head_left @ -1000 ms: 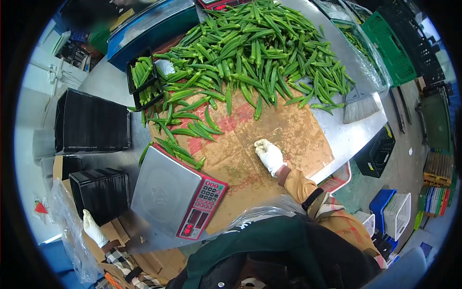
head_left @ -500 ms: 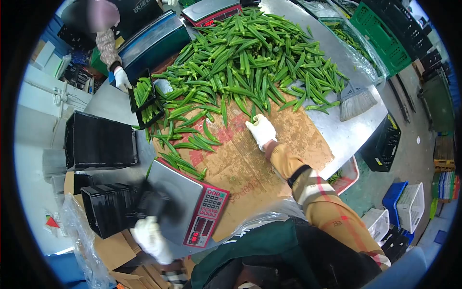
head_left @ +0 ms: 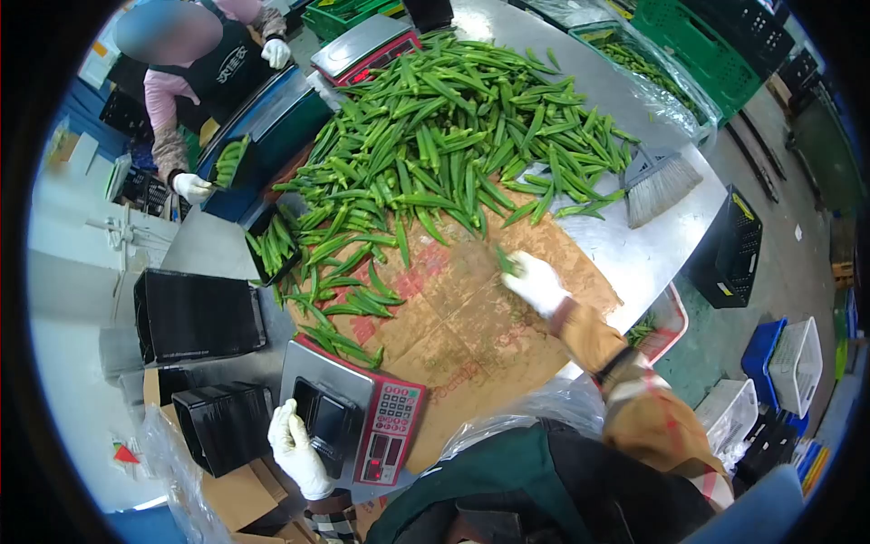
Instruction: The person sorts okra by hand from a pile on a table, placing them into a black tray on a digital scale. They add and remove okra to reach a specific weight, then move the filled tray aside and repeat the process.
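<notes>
On the silver and red scale (head_left: 385, 426) at the lower left lies a black tray (head_left: 326, 419). My left hand (head_left: 299, 451), in a white glove, is at the tray's left edge, fingers pressed together; whether they grip the rim is hard to tell. Over the brown cardboard (head_left: 471, 335), my right hand (head_left: 535, 283), also gloved, is closed on a green okra pod (head_left: 505, 261). A large okra heap (head_left: 453, 127) lies just beyond it, with loose pods (head_left: 358, 299) on the cardboard's left part.
A co-worker (head_left: 195, 82) at the upper left holds a tray of okra (head_left: 230, 163). Another filled tray (head_left: 272, 245) sits beside the heap. Black tray stacks (head_left: 204, 315) stand left of the scale. A brush (head_left: 662, 186) lies at the right, near a second scale-side crate (head_left: 725, 254).
The black tray, blurred before, now lies on the scale with my left hand beside it. My right hand has moved right and down with a pod. The co-worker has lifted a filled tray.
</notes>
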The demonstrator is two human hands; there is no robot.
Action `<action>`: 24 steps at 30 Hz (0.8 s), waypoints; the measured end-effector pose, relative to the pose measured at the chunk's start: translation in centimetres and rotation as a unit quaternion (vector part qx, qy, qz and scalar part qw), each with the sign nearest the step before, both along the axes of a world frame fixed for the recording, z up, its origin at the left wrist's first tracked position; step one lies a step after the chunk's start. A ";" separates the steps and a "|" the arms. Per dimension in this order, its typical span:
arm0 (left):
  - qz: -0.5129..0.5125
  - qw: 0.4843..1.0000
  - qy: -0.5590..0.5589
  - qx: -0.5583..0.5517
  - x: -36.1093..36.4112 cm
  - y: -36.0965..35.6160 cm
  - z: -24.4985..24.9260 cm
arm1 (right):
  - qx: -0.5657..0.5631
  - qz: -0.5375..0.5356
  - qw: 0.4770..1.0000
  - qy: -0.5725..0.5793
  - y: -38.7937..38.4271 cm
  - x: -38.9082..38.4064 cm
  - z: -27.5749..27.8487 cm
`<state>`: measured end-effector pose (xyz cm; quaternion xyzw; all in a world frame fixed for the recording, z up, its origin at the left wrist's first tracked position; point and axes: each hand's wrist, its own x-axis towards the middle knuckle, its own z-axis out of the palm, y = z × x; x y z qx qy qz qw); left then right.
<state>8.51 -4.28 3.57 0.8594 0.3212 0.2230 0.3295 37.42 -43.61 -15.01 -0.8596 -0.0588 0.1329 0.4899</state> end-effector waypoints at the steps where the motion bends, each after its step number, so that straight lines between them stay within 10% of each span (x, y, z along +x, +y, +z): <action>1: -0.015 0.999 0.011 0.030 0.7 0.1 0.6 | -0.029 -0.009 1.000 -0.004 -3.9 -1.4 2.1; 3: -0.028 1.000 -0.005 -0.013 2.5 0.6 1.3 | 0.094 -0.074 0.990 0.076 -13.0 -4.5 0.6; 5: -0.034 0.997 -0.012 -0.064 5.3 1.0 2.2 | -0.303 0.060 0.937 0.160 -19.7 -5.4 7.5; 7: -0.066 0.997 0.014 -0.026 9.3 1.3 2.6 | -0.409 0.117 0.880 0.209 -25.8 -5.9 8.4; 12: -0.175 0.978 -0.017 -0.115 24.1 -2.3 -0.1 | -0.040 -0.165 0.984 0.049 -27.3 3.7 4.4; 17: -0.287 0.936 0.021 -0.204 37.3 -12.5 -4.5 | -0.194 -0.206 0.939 -0.195 -22.8 18.9 3.8; 24: -0.356 0.928 0.060 0.090 43.7 -13.8 -12.2 | -0.272 -0.232 0.922 -0.148 -22.1 33.9 1.2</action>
